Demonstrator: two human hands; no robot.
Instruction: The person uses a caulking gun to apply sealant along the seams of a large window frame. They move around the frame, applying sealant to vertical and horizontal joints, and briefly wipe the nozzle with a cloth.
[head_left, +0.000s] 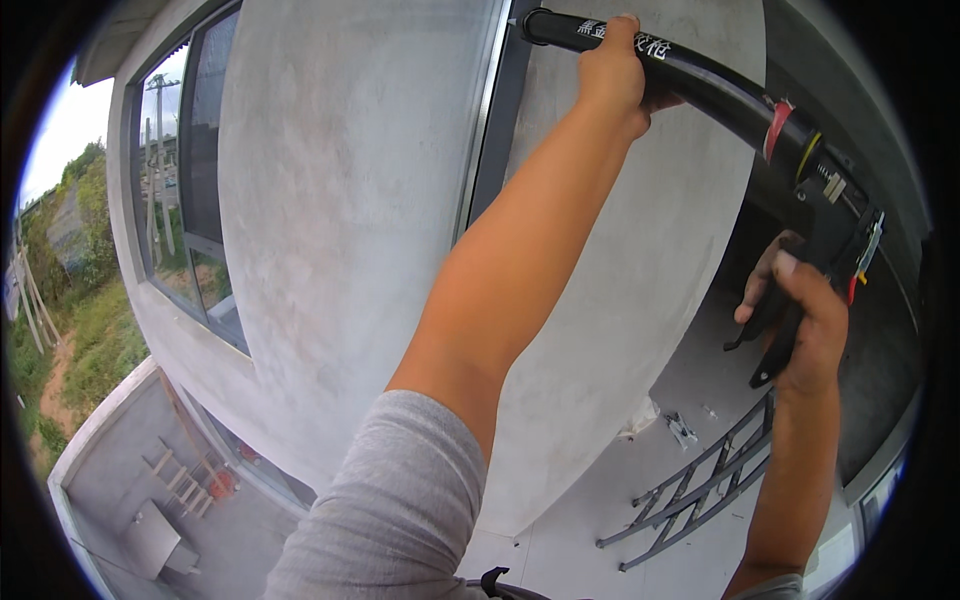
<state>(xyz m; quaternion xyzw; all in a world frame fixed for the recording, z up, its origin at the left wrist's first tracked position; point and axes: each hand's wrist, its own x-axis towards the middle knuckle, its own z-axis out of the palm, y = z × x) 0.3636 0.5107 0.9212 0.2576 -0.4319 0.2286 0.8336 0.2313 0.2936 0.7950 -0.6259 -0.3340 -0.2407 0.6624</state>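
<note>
Caulking gun [720,95], black and long, is held across the upper right of the view, with its front end pointing to the left. Left hand [615,80] supports the barrel from below; its thumb lies on top and the fingers are closed around the underside, partly hidden. Right hand [815,310] is clamped around the handle [782,350] and trigger at the rear; how strongly it squeezes, I cannot tell. Red band [778,130] and yellow ring [809,158] go around the rear part of the barrel. Pale tip [513,20] of the gun is just beside a dark upright strip [500,140] on the grey wall [340,130]; whether they touch, I cannot tell. Farther to the left is a window [210,150]. Below the right forearm, a dark metal frame [665,520] lies on the pale floor [560,550].
</note>
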